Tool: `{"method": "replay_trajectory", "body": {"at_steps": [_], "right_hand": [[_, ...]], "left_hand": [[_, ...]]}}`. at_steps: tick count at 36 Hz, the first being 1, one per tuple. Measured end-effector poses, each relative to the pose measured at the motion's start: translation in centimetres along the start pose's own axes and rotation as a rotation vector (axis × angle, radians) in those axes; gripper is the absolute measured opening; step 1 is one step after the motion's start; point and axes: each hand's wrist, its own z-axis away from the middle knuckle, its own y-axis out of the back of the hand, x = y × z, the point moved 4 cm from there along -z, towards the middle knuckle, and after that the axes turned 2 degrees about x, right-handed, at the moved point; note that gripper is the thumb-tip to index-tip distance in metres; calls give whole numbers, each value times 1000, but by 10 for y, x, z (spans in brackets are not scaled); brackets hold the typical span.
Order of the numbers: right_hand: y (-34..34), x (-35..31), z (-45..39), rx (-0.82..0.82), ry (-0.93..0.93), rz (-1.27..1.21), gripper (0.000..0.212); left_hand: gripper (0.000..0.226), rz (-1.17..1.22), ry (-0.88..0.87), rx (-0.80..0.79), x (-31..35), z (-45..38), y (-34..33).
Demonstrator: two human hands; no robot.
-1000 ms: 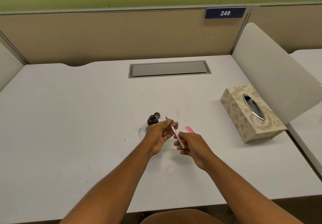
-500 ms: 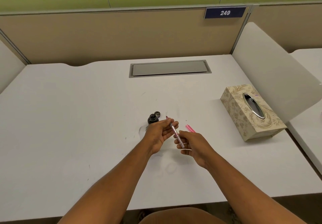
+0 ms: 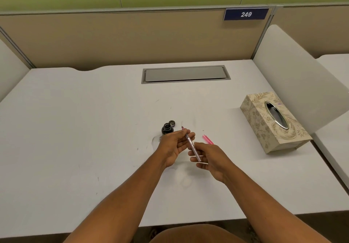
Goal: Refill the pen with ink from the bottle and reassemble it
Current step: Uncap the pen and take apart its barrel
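Slim clear pen in the grip of both hands, left hand and right hand, beside round dark glass ink bottle.

Patterned cream tissue box, right side of white tabletop. Grey cable-tray lid, rear centre. Blue "249" sign on beige partition.
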Motion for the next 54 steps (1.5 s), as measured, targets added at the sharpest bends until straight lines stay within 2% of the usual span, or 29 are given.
{"method": "replay_trajectory", "body": {"at_steps": [6, 15, 25, 34, 38, 43, 54], "right_hand": [[-3, -2, 0, 0, 22, 8, 16], [-3, 2, -1, -35, -19, -61, 28], [-4, 3, -5, -73, -1, -58, 13], [-4, 2, -4, -70, -48, -69, 30], [-4, 0, -3, -64, -35, -35, 28], [-3, 1, -6, -40, -8, -30, 14], [-4, 1, -6, -70, -26, -40, 26]], "left_hand": [[16, -10, 4, -6, 0, 0, 1], [16, -19, -2, -4, 0, 3, 4], [16, -22, 1, 7, -1, 4, 7], [16, -18, -7, -3, 2, 4, 5], [16, -25, -9, -9, 3, 4, 4], [16, -16, 4, -3, 3, 1, 4], [15, 17, 3, -5, 3, 0, 6]]}}
